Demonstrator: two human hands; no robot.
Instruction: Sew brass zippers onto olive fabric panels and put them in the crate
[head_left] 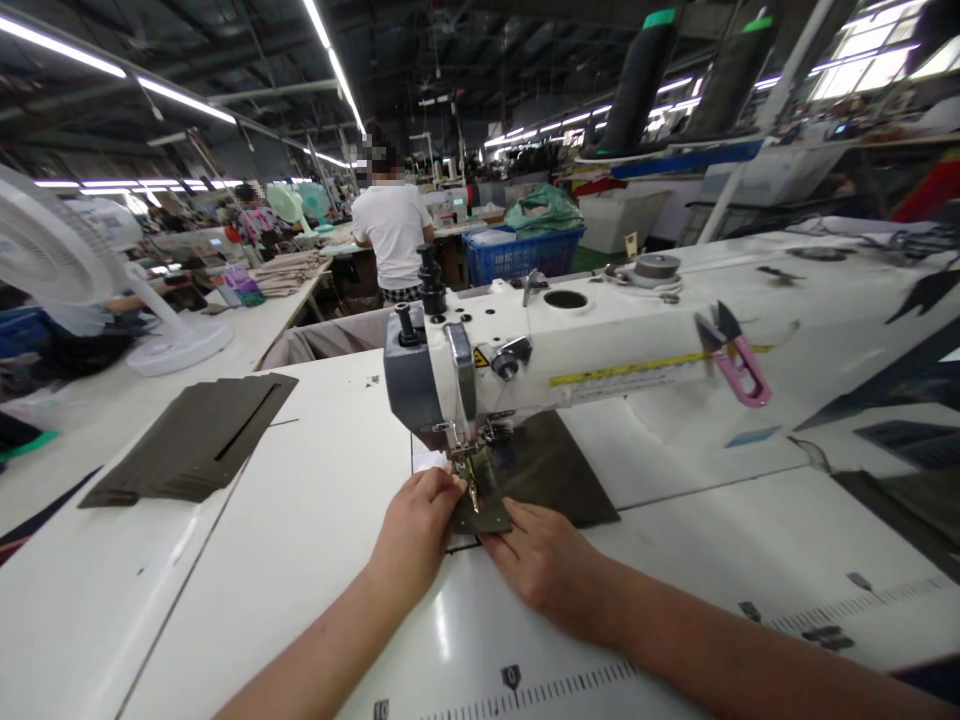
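Under the needle of the sewing machine (525,360), at the near middle of the desk (300,520), lies a small dark fabric piece (484,505), and both your hands press on it. Your left hand (416,530) sits at its left edge, fingers curled down flat against the cloth by the presser foot (469,465). Your right hand (544,560) rests on its near right corner, fingers spread and pinning it rather than gripping. The piece runs long from near to far, straight into the foot, so it lies just ahead of your fingertips, and the left hand is the nearer one to the needle. A larger dark panel (555,470) spreads to the right beneath the machine arm.

Pink snips (731,355) lie on the machine arm, beside a yellow label strip (622,372) whose print is too small to read. A yellow warning sticker (481,357) sits by the head. A printed ruler (525,690) runs along the near desk edge; its numbers are blurred. Left, a stack of dark pieces (195,440) waits.
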